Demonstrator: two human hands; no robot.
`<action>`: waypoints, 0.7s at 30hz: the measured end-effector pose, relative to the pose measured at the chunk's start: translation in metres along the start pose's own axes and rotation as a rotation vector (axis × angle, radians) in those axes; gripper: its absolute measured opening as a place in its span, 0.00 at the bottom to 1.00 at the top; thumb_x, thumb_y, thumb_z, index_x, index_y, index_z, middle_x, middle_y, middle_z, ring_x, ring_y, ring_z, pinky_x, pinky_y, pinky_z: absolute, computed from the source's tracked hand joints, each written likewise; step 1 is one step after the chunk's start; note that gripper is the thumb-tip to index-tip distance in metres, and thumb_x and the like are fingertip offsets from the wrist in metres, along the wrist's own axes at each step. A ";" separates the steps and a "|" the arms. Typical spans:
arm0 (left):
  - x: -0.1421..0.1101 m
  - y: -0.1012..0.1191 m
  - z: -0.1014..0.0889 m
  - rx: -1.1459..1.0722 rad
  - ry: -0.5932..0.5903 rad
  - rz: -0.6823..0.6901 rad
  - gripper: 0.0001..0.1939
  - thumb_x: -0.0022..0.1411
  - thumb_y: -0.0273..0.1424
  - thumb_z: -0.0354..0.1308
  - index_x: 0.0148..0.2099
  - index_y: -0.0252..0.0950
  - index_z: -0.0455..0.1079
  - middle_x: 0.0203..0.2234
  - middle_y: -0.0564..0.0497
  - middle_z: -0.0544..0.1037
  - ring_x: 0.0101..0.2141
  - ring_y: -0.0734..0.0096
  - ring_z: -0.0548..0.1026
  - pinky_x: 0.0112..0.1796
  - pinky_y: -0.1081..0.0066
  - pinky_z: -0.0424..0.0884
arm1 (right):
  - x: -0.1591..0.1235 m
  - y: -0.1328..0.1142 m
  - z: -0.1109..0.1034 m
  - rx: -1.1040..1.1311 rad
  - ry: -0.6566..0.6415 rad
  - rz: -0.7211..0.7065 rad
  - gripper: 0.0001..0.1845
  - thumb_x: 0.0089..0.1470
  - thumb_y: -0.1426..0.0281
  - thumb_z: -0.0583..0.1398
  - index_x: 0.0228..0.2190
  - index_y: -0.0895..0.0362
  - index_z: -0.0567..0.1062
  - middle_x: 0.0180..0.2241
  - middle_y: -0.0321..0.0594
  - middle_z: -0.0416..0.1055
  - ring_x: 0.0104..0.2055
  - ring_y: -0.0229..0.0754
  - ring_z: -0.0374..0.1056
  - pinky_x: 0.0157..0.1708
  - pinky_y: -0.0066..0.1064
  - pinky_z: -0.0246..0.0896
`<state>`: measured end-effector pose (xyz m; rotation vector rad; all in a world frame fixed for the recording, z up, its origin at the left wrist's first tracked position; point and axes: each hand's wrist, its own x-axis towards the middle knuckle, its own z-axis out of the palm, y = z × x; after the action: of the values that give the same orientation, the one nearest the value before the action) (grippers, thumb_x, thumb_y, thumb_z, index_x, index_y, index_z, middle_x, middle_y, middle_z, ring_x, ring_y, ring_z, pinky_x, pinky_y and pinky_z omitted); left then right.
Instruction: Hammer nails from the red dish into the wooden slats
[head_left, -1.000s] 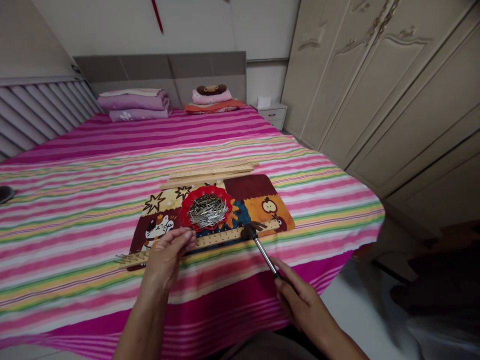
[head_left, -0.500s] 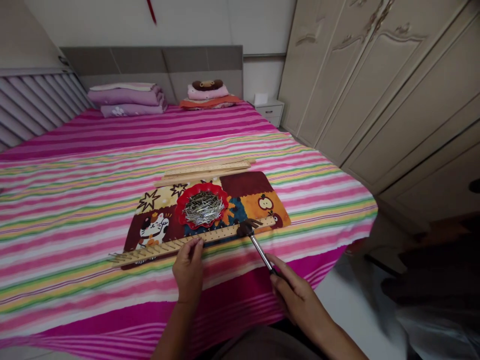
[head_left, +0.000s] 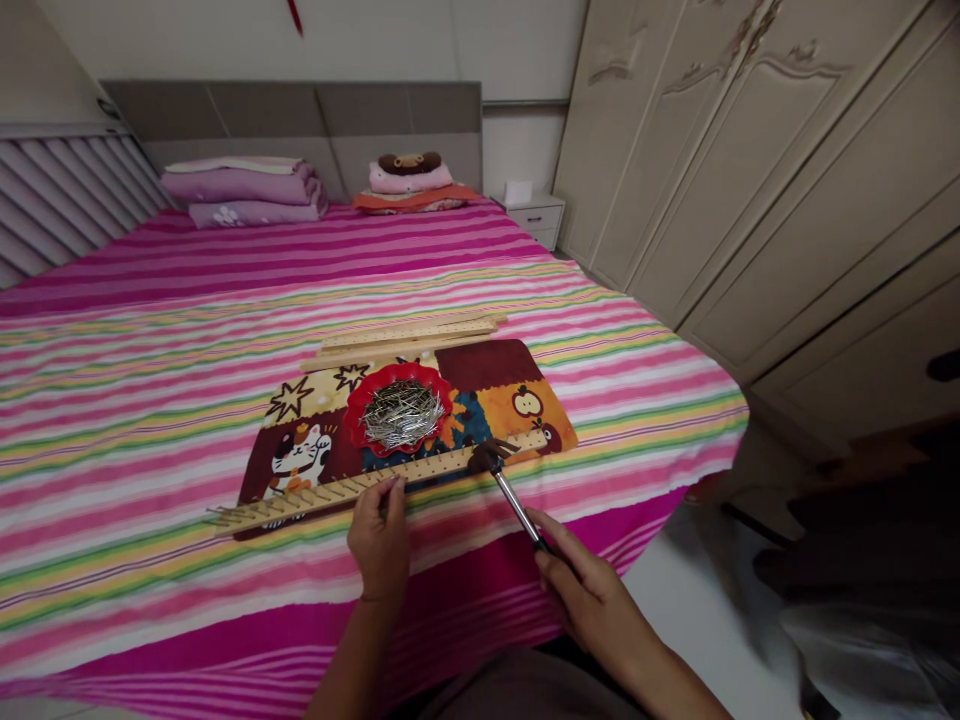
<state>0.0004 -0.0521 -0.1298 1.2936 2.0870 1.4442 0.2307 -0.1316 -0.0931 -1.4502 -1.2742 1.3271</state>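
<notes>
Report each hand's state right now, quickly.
Left hand: closed in a pinch at the nearest wooden strip; cannot tell if holding anything.
Right hand: closed, holding the hammer.

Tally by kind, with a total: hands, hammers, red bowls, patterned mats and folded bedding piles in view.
Hands: 2 (left hand, right hand)
Hammer: 1
Red bowl: 1
Patterned mat: 1
Bedding piles: 2
Total: 7

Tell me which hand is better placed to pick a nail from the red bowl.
Probably the left hand: it is nearer the red bowl, while the right hand grips the hammer. Whether the left pinches anything is too small to tell.
</notes>
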 end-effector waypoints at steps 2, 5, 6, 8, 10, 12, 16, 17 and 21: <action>0.000 0.001 0.000 -0.001 0.000 -0.022 0.13 0.55 0.43 0.54 0.33 0.39 0.71 0.30 0.51 0.77 0.35 0.66 0.73 0.41 0.68 0.67 | 0.000 -0.001 0.000 -0.001 -0.009 -0.005 0.29 0.56 0.56 0.54 0.57 0.52 0.67 0.20 0.33 0.65 0.21 0.36 0.61 0.20 0.24 0.59; -0.001 0.000 0.002 -0.010 0.004 -0.035 0.13 0.55 0.42 0.54 0.34 0.39 0.71 0.31 0.51 0.77 0.36 0.66 0.73 0.41 0.68 0.67 | -0.001 -0.003 0.000 -0.005 -0.005 -0.015 0.29 0.56 0.56 0.55 0.56 0.52 0.68 0.21 0.35 0.67 0.23 0.38 0.63 0.21 0.26 0.61; -0.001 0.000 0.003 -0.011 0.000 -0.035 0.13 0.55 0.42 0.54 0.34 0.39 0.71 0.31 0.50 0.77 0.36 0.66 0.73 0.41 0.68 0.67 | -0.001 -0.003 0.001 -0.009 -0.001 -0.019 0.28 0.55 0.56 0.55 0.56 0.52 0.68 0.22 0.35 0.68 0.24 0.39 0.64 0.22 0.26 0.62; -0.001 -0.001 0.004 -0.007 -0.009 -0.023 0.12 0.55 0.42 0.54 0.34 0.39 0.71 0.31 0.50 0.77 0.36 0.66 0.73 0.42 0.67 0.67 | -0.001 -0.004 0.001 -0.017 -0.011 -0.026 0.28 0.56 0.57 0.56 0.56 0.52 0.68 0.24 0.36 0.70 0.28 0.41 0.67 0.26 0.28 0.65; -0.001 0.000 0.004 0.004 -0.008 -0.004 0.12 0.56 0.41 0.53 0.34 0.39 0.71 0.31 0.50 0.76 0.36 0.66 0.73 0.42 0.67 0.67 | -0.003 -0.007 0.001 -0.021 -0.036 -0.030 0.27 0.57 0.59 0.55 0.57 0.51 0.67 0.27 0.37 0.72 0.34 0.42 0.69 0.33 0.30 0.66; -0.002 0.002 0.006 0.017 0.002 0.013 0.12 0.56 0.40 0.53 0.34 0.39 0.71 0.31 0.50 0.76 0.37 0.66 0.72 0.42 0.67 0.66 | -0.004 -0.011 0.001 -0.022 -0.071 -0.033 0.26 0.59 0.61 0.53 0.57 0.51 0.65 0.33 0.38 0.74 0.40 0.43 0.69 0.41 0.31 0.65; -0.001 0.001 0.010 0.050 0.021 0.052 0.12 0.57 0.40 0.52 0.35 0.38 0.72 0.31 0.49 0.75 0.36 0.66 0.72 0.42 0.66 0.66 | -0.001 -0.023 0.005 -0.069 -0.132 -0.055 0.25 0.60 0.63 0.51 0.58 0.53 0.64 0.42 0.40 0.73 0.45 0.41 0.67 0.46 0.31 0.61; -0.001 0.000 0.011 0.060 0.026 0.068 0.12 0.58 0.40 0.52 0.35 0.38 0.72 0.31 0.49 0.75 0.36 0.66 0.72 0.42 0.66 0.66 | 0.001 -0.026 0.008 -0.091 -0.144 -0.063 0.25 0.60 0.63 0.51 0.58 0.54 0.64 0.40 0.39 0.73 0.41 0.40 0.68 0.43 0.30 0.62; 0.000 -0.007 0.014 0.090 0.030 0.155 0.12 0.59 0.39 0.51 0.36 0.38 0.72 0.31 0.48 0.76 0.36 0.65 0.72 0.42 0.66 0.66 | 0.011 -0.031 0.020 -0.158 -0.179 -0.114 0.25 0.60 0.66 0.50 0.58 0.56 0.64 0.21 0.31 0.62 0.23 0.35 0.58 0.27 0.26 0.58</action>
<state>0.0063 -0.0448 -0.1421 1.5068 2.1348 1.4537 0.2056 -0.1167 -0.0688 -1.3647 -1.5855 1.3280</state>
